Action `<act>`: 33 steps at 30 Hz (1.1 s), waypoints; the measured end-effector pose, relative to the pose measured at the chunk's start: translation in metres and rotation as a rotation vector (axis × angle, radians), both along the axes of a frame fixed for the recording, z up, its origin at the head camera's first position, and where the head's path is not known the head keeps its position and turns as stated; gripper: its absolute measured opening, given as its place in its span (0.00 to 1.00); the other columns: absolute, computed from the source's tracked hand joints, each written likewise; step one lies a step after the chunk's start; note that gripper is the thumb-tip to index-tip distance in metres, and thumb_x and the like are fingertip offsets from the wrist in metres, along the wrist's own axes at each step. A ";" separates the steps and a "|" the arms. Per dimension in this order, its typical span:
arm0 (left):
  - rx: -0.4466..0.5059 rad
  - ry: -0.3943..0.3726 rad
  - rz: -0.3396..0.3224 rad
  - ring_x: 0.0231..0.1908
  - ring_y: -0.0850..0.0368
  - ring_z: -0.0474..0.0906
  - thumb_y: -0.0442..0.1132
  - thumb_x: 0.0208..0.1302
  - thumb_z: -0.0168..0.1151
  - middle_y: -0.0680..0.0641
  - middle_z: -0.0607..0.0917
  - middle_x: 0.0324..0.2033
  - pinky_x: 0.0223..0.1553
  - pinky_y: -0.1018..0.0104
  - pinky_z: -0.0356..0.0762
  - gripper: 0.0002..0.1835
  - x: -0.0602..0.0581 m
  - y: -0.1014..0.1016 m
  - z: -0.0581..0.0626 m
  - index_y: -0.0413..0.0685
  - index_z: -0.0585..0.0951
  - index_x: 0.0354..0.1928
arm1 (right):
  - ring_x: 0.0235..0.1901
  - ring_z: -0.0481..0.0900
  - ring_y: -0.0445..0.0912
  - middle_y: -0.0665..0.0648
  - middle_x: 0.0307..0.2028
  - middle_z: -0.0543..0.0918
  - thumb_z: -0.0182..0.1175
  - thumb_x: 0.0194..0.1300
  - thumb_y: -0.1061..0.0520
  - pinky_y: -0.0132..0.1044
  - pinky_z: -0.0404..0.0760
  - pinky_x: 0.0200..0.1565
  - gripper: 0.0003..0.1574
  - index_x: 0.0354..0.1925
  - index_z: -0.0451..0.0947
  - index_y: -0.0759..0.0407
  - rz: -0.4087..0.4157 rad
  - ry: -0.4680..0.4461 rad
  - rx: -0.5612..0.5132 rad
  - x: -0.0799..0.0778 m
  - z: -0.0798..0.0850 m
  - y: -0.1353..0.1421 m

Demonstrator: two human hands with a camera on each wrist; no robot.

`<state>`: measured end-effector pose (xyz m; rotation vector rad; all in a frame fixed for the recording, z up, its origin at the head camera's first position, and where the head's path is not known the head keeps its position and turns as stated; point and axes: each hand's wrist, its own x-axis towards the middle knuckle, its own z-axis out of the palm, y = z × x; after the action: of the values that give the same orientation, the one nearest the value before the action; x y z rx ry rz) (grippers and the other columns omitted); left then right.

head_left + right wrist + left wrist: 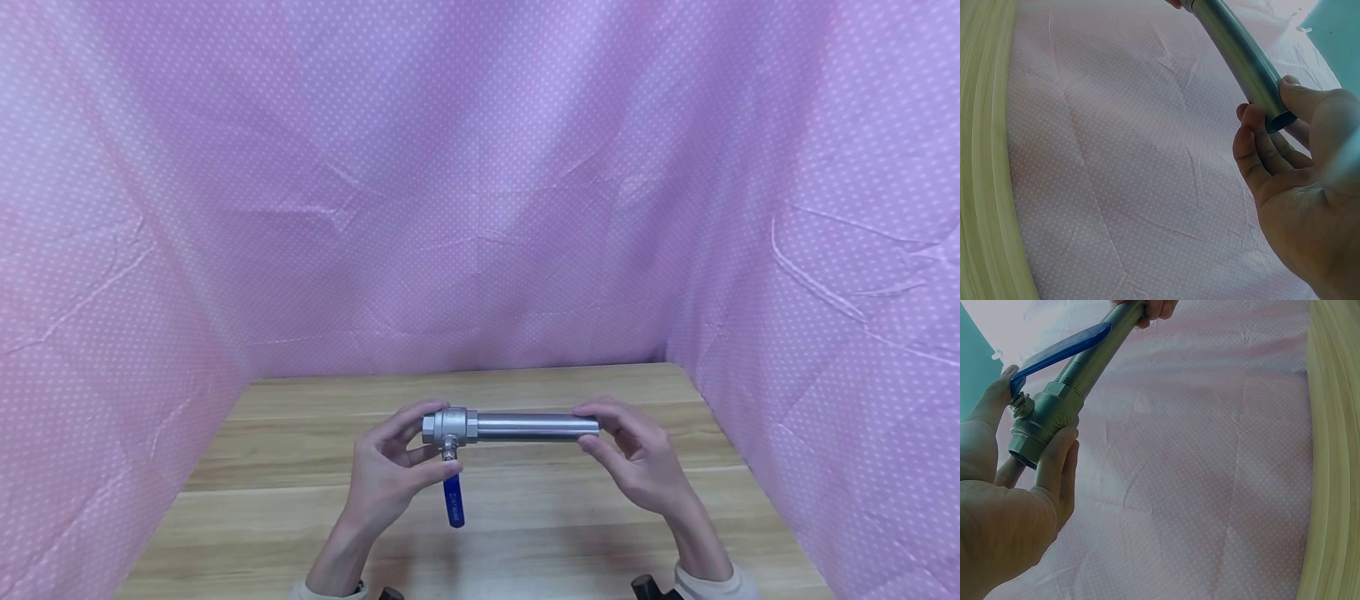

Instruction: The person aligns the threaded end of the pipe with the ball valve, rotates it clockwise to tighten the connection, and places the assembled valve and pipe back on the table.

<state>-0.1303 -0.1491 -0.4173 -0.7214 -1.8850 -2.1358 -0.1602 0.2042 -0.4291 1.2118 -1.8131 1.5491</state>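
Note:
A silver ball valve (452,426) with a blue lever handle (453,500) is joined to one end of a smooth metal pipe (536,427). Both hands hold the joined pieces level above the table in the head view. My left hand (382,471) grips the valve body, its thumb at the base of the blue lever. At the pipe's far end, my right hand (637,458) pinches the tube between thumb and fingers. The right wrist view shows the pipe's open end (1280,121) by the fingertips. Raised lettering marks the valve body (1054,415) in the left wrist view.
Beneath the hands lies a wood-grain table (510,542). Pink dotted cloth (480,208) hangs behind it and along both sides. Dark wrist-mounted parts (647,587) show at the bottom edge, near light sleeves (716,583).

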 end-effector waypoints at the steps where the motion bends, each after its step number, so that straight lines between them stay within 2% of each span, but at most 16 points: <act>1: 0.001 -0.001 -0.001 0.66 0.56 0.88 0.15 0.52 0.80 0.50 0.89 0.65 0.67 0.54 0.94 0.39 0.000 0.000 0.000 0.26 0.80 0.69 | 0.45 0.87 0.37 0.56 0.51 0.89 0.65 0.58 0.89 0.20 0.90 0.43 0.33 0.61 0.81 0.77 -0.013 -0.006 0.008 0.000 0.000 0.000; 4: 0.002 -0.001 -0.003 0.66 0.56 0.88 0.15 0.52 0.80 0.50 0.89 0.65 0.67 0.54 0.94 0.39 0.000 0.000 0.000 0.26 0.80 0.69 | 0.36 0.84 0.39 0.56 0.43 0.88 0.66 0.59 0.87 0.25 0.81 0.25 0.32 0.61 0.82 0.76 -0.034 -0.008 0.013 0.001 0.000 0.000; 5: 0.002 -0.003 -0.004 0.66 0.56 0.88 0.15 0.52 0.80 0.50 0.89 0.65 0.67 0.54 0.93 0.39 0.000 0.000 0.000 0.26 0.80 0.69 | 0.34 0.83 0.40 0.57 0.41 0.87 0.66 0.59 0.87 0.27 0.77 0.21 0.32 0.61 0.82 0.76 -0.037 -0.003 0.011 0.000 0.000 0.000; 7: 0.000 -0.002 -0.002 0.66 0.56 0.88 0.15 0.53 0.80 0.51 0.90 0.65 0.67 0.54 0.94 0.38 0.000 0.000 0.000 0.26 0.80 0.69 | 0.34 0.82 0.41 0.57 0.40 0.86 0.66 0.60 0.86 0.29 0.77 0.20 0.31 0.61 0.81 0.77 -0.024 0.000 -0.003 -0.001 0.000 0.000; 10: -0.005 -0.004 0.003 0.67 0.57 0.88 0.15 0.53 0.80 0.51 0.90 0.65 0.67 0.55 0.94 0.38 0.000 0.000 0.000 0.27 0.81 0.69 | 0.39 0.85 0.40 0.59 0.48 0.88 0.67 0.60 0.87 0.27 0.83 0.27 0.31 0.62 0.79 0.80 0.010 0.001 -0.027 -0.001 -0.001 0.000; 14: -0.008 -0.011 0.009 0.67 0.57 0.88 0.16 0.53 0.80 0.51 0.90 0.65 0.67 0.55 0.94 0.38 0.000 0.000 0.001 0.27 0.81 0.69 | 0.53 0.88 0.42 0.64 0.58 0.87 0.66 0.54 0.90 0.27 0.93 0.49 0.36 0.62 0.77 0.84 0.080 0.004 -0.053 -0.003 -0.002 -0.001; 16: -0.007 -0.013 0.008 0.67 0.56 0.88 0.16 0.53 0.80 0.51 0.90 0.65 0.67 0.55 0.94 0.38 0.001 0.000 0.001 0.27 0.81 0.69 | 0.59 0.88 0.44 0.65 0.60 0.86 0.66 0.51 0.92 0.28 0.94 0.58 0.38 0.62 0.77 0.85 0.100 0.013 -0.055 -0.003 -0.002 -0.001; 18: -0.005 -0.012 0.006 0.67 0.56 0.88 0.16 0.53 0.80 0.51 0.90 0.65 0.67 0.54 0.93 0.38 0.001 0.000 0.001 0.27 0.81 0.69 | 0.63 0.87 0.45 0.67 0.60 0.86 0.66 0.50 0.93 0.29 0.93 0.62 0.39 0.62 0.77 0.85 0.109 0.022 -0.053 -0.004 -0.001 -0.002; 26: -0.007 -0.001 0.004 0.67 0.56 0.88 0.15 0.52 0.80 0.51 0.89 0.65 0.68 0.54 0.93 0.39 0.000 0.000 0.000 0.27 0.80 0.69 | 0.66 0.86 0.45 0.66 0.61 0.86 0.65 0.50 0.93 0.29 0.93 0.65 0.39 0.62 0.78 0.83 0.087 0.015 -0.038 -0.002 0.001 -0.002; 33: -0.008 -0.004 0.003 0.67 0.56 0.88 0.16 0.53 0.80 0.51 0.89 0.65 0.68 0.54 0.93 0.38 0.000 0.000 0.000 0.27 0.80 0.69 | 0.62 0.87 0.43 0.65 0.59 0.86 0.66 0.52 0.92 0.27 0.93 0.62 0.37 0.62 0.78 0.82 0.069 0.008 -0.032 -0.001 0.001 -0.002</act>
<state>-0.1301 -0.1495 -0.4172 -0.7161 -1.8971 -2.1311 -0.1612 0.2026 -0.4280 1.2768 -1.7517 1.6021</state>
